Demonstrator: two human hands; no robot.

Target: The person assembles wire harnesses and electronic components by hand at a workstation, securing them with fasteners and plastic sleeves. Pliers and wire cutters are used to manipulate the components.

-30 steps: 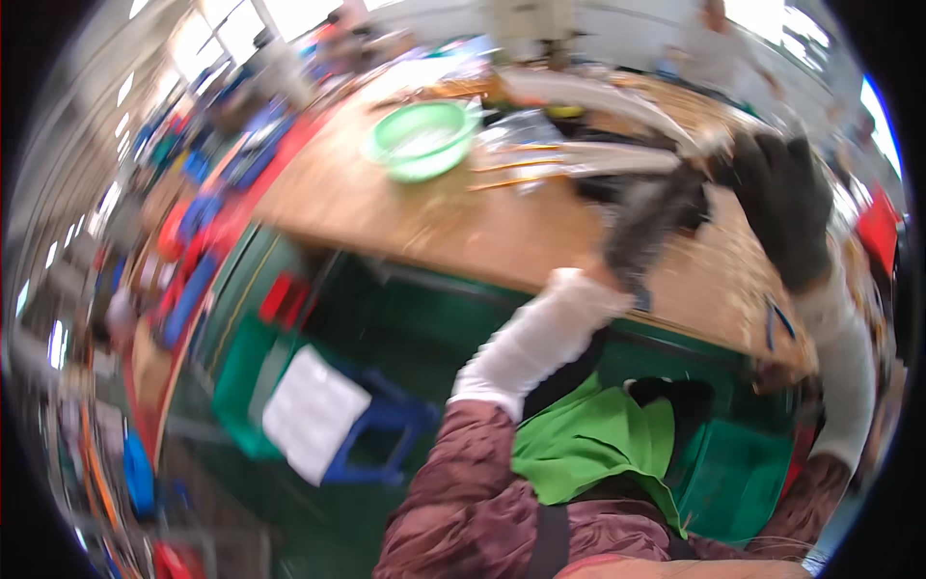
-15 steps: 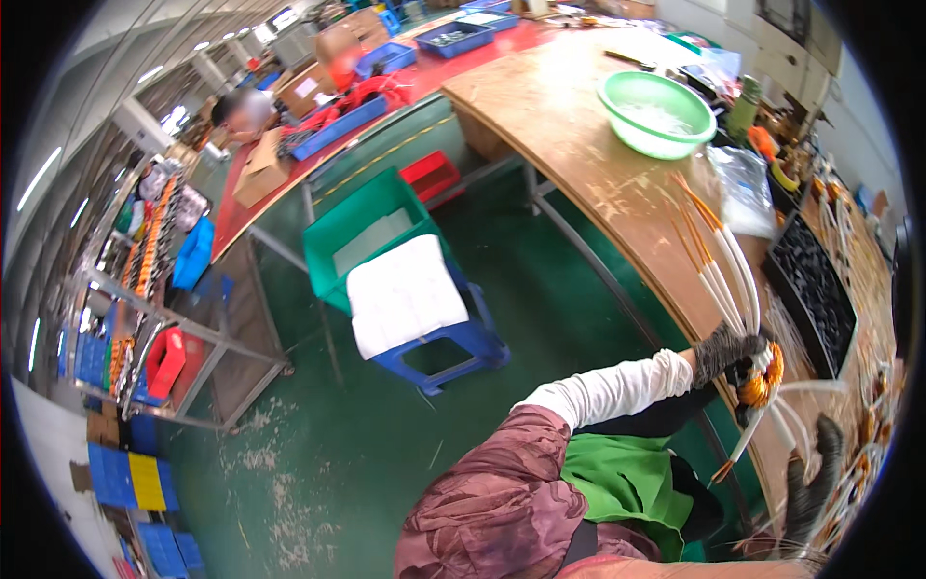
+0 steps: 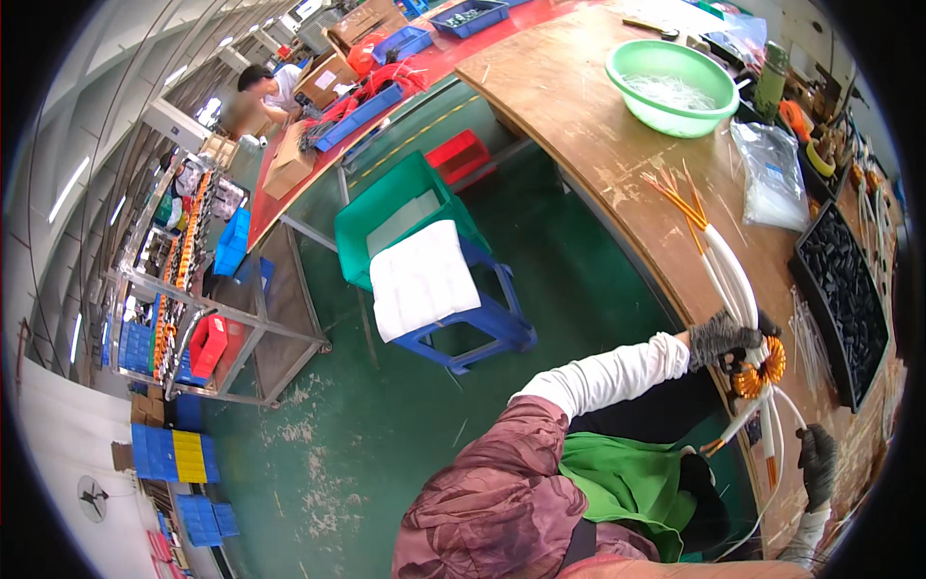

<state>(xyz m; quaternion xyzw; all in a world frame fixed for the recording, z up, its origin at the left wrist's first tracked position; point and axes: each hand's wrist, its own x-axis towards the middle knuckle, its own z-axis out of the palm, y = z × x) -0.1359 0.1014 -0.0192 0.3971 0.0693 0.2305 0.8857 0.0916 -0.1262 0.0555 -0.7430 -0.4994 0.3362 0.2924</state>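
Note:
In a dark grey glove, my left hand (image 3: 721,345) closes around white-sleeved wire leads (image 3: 733,280) just above a copper-wound ring coil (image 3: 769,362). The leads rise past the hand and end in bare copper-coloured strands (image 3: 680,201). More white-sleeved leads (image 3: 769,434) hang below the ring, some with copper ends showing. My gloved right hand (image 3: 818,465) is closed at the end of a thin white lead (image 3: 791,405) that runs out from the ring; its fingertips are small in view. Both hands are over the near edge of the wooden table (image 3: 617,174).
On the table are a light green basin (image 3: 666,116) of clear pieces, a plastic bag (image 3: 772,183) and a black tray (image 3: 837,299) of black pieces. A blue stool (image 3: 453,333) with white padding and a green bin (image 3: 386,207) stand left. Another person (image 3: 275,92) sits far off.
My right hand has moved up to the ring and closed on a thin white lead; before, its fingers were spread lower down. My left hand still holds the leads, and the view has shifted.

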